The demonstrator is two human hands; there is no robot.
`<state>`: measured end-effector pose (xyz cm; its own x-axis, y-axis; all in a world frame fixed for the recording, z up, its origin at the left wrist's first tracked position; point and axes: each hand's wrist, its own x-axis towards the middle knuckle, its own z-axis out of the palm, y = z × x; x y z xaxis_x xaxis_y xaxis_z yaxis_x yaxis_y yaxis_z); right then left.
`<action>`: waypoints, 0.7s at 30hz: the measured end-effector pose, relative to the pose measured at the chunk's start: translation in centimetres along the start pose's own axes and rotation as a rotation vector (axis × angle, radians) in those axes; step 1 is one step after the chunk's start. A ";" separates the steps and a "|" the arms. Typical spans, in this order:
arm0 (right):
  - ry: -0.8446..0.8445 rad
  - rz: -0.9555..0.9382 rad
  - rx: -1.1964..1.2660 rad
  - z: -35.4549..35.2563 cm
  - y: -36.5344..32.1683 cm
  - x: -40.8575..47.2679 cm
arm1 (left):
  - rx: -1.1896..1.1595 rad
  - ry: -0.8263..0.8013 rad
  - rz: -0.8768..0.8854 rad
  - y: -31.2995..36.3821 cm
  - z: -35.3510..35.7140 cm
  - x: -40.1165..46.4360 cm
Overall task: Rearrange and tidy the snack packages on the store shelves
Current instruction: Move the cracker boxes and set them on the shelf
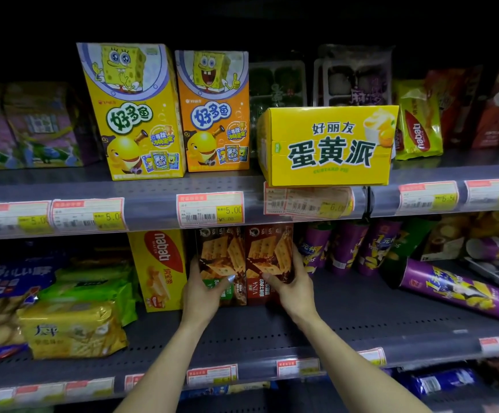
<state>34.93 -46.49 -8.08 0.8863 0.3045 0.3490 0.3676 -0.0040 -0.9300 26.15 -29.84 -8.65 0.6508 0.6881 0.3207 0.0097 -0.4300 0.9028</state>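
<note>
Two cracker boxes stand side by side on the middle shelf (361, 317), under the upper shelf's rail. My left hand (202, 292) grips the brown cracker box (220, 254) at its lower left, thumb across the front. The red cracker box (267, 251) to its right is held by my right hand (294, 281), fingers wrapped round its right edge and thumb on its face. Both boxes stand upright and touch each other. A yellow Nabati wafer box (160, 269) stands just left of my left hand.
Above, the upper shelf (153, 192) carries two SpongeBob boxes (164, 108) and a yellow custard pie box (328, 144) overhanging the front rail. Bagged biscuits (72, 329) lie at the left. Purple chip tubes (456, 290) stand and lie at the right.
</note>
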 end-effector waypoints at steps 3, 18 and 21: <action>-0.011 -0.010 -0.006 0.2 -0.2 -0.1 | -0.021 -0.005 -0.020 -0.3 -0.2 0.1; 0.026 -0.020 -0.090 0.2 -0.8 -0.2 | 0.033 -0.104 -0.092 -0.4 0.2 0.8; -0.001 0.021 -0.090 0.1 -1.3 -0.4 | 0.021 -0.124 -0.119 0.0 0.0 0.7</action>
<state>34.09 -46.50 -7.05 0.8940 0.3044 0.3289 0.3723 -0.0958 -0.9232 26.60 -29.32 -8.43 0.7329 0.6579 0.1733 0.1068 -0.3628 0.9257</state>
